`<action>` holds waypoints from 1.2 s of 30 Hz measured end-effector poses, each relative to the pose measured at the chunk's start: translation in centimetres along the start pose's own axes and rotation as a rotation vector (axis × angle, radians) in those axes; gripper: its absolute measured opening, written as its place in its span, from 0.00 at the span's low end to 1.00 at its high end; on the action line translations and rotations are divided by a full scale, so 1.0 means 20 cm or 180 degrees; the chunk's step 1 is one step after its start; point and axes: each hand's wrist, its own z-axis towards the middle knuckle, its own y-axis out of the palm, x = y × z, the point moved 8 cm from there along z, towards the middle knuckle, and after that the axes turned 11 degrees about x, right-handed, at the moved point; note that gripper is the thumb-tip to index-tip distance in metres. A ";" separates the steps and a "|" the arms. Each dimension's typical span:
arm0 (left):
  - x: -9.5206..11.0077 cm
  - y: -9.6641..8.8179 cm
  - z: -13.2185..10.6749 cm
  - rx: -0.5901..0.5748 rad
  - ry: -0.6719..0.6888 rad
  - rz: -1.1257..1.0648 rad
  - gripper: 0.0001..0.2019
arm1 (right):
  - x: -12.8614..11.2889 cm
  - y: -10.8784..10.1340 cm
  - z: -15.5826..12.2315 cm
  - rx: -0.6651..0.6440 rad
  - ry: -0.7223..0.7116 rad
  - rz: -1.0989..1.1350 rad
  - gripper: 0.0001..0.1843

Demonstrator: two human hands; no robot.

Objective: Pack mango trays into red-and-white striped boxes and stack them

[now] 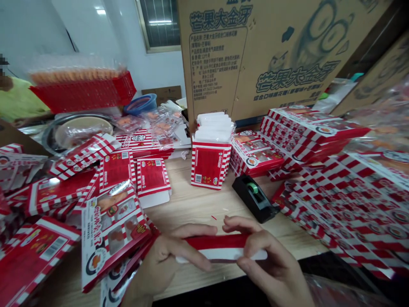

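Observation:
Between my two hands, low over the near edge of the table, is a red box (220,243) seen end-on, with a white flap along its near side. My left hand (172,251) grips its left end, fingers laid along the top and front. At the right end, my right hand (271,260) pinches the box between thumb and fingers. Left of my left hand lie red-and-white striped boxes (115,230) in a loose pile. A black tape dispenser (254,198) with green tape sits beyond my right hand.
Striped boxes with white flaps (211,164) stand upright mid-table. Stacked boxes (345,213) fill the right side. A large cardboard carton (220,85) rises behind. At the back left are a red tray (86,94), a blue bowl (140,104) and a person in yellow (22,100).

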 end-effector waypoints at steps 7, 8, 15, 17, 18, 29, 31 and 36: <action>0.06 -0.01 -0.04 -0.0062 0.0719 0.1122 0.12 | -0.03 0.02 0.01 -0.0212 -0.0218 -0.0135 0.09; 0.05 0.00 -0.04 -0.0117 0.0708 0.1275 0.10 | -0.02 0.02 0.02 -0.0239 -0.0177 -0.0060 0.08; 0.05 -0.08 -0.06 0.0438 0.0689 0.1395 0.14 | 0.05 0.01 0.06 -0.0747 0.0157 0.0307 0.04; 0.07 -0.07 -0.07 0.0247 0.0891 0.1653 0.14 | 0.05 0.01 0.06 -0.1034 0.0114 0.0316 0.06; 0.08 -0.06 -0.08 0.0114 0.1024 0.1832 0.13 | 0.05 0.02 0.06 -0.1191 0.0078 0.0264 0.07; 0.02 -0.07 -0.15 0.0415 0.1341 0.2223 0.14 | 0.37 -0.46 0.22 0.0606 0.0387 -0.1079 0.23; 0.01 -0.07 -0.15 0.0521 0.1395 0.2224 0.12 | 0.51 -0.64 0.26 0.1035 0.0620 -0.1427 0.24; 0.03 -0.06 -0.12 0.0759 0.1477 0.2297 0.08 | 0.72 -0.77 0.28 0.0772 0.1272 -0.1359 0.23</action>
